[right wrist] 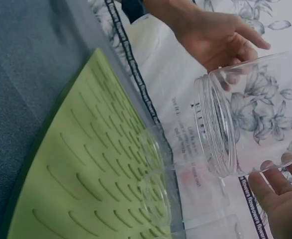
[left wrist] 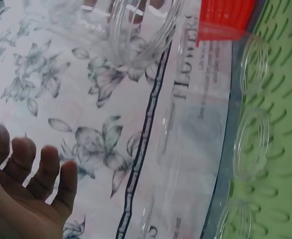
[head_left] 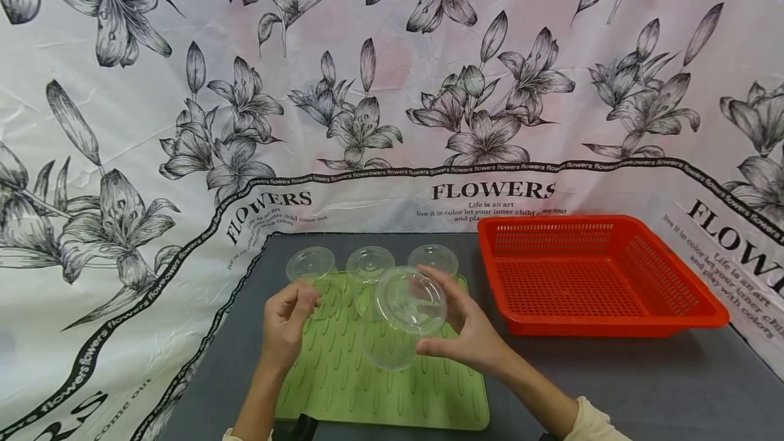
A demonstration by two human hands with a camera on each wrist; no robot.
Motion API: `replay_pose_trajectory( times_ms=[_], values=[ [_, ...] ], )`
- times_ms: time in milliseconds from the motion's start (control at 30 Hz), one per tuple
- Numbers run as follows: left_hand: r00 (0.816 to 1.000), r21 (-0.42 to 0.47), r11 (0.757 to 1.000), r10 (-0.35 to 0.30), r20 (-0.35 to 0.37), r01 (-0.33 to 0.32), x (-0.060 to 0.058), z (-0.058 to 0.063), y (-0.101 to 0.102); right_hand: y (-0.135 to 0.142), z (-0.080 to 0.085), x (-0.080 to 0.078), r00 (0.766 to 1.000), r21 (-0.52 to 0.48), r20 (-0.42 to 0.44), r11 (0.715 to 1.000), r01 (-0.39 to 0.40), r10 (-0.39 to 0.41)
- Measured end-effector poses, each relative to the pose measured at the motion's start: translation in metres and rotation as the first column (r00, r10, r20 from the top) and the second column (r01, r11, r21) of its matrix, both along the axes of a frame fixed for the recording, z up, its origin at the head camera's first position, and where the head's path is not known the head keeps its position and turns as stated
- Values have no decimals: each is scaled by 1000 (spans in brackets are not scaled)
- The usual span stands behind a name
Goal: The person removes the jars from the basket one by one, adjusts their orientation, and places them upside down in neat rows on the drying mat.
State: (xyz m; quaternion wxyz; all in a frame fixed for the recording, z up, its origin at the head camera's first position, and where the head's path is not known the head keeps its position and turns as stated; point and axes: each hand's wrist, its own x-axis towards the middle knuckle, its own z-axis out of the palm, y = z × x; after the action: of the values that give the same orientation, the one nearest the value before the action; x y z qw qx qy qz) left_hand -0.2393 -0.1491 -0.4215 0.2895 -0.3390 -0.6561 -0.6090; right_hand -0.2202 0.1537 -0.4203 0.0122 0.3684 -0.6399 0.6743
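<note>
My right hand (head_left: 468, 335) grips a clear plastic jar (head_left: 412, 299) by its side, above the green mat (head_left: 392, 393). The jar is tilted, and in the right wrist view its threaded mouth (right wrist: 216, 127) faces the mat. To the left of it is my left hand (head_left: 286, 322), holding nothing; its fingers look loosely bent in the left wrist view. Three more clear jars stand in a row along the mat's back edge: a left one (head_left: 310, 263), a middle one (head_left: 370, 262) and a right one (head_left: 433, 258), partly hidden behind the held jar and fingers.
A red plastic basket (head_left: 603, 322) with slotted walls stands right of the mat on the grey table (head_left: 588, 376). Behind and to the left hangs a white cloth (head_left: 392, 203) with flower prints and lettering.
</note>
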Motion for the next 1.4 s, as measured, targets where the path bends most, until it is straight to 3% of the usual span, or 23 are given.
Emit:
replay_pose_trajectory(
  times_ms=[133,233,367,467,533,600,700,767,867,967,1067,1400],
  values=[
    [985,80,983,171,-29,-168,-1,-3,-14,-5,-1,1,1000,8,21,1000,7,-7],
    [939,165,930,339,-49,-327,-6,-10,-27,-8,-2,2,999,19,37,1000,11,-11],
    [826,170,811,562,37,-559,-11,-20,-45,-11,-2,2,999,33,38,999,14,-15],
    [729,22,737,662,176,-675,-11,-28,-57,-13,-4,1,999,44,38,999,28,-30],
    [664,-137,709,699,266,-692,-11,-34,-65,-16,-6,0,998,57,33,997,44,-46],
    [628,-306,706,708,325,-638,-12,-42,-73,-18,-9,0,997,75,30,995,63,-66],
    [597,-542,697,703,386,-470,-13,-56,-83,-22,-11,0,995,101,40,991,86,-90],
    [590,-671,664,700,402,-330,-14,-64,-89,-25,-13,0,993,113,56,989,93,-100],
    [575,-800,584,705,415,-139,-14,-74,-95,-30,-15,0,992,123,67,987,101,-110],
    [572,-828,561,682,457,-8,-14,-79,-97,-34,-17,0,990,137,72,985,109,-120],
    [565,-812,580,650,509,64,-14,-83,-98,-38,-19,0,986,158,90,979,126,-141],
    [568,-807,581,630,530,108,-16,-86,-99,-50,-29,-7,983,166,65,973,161,-174]
  ],
)
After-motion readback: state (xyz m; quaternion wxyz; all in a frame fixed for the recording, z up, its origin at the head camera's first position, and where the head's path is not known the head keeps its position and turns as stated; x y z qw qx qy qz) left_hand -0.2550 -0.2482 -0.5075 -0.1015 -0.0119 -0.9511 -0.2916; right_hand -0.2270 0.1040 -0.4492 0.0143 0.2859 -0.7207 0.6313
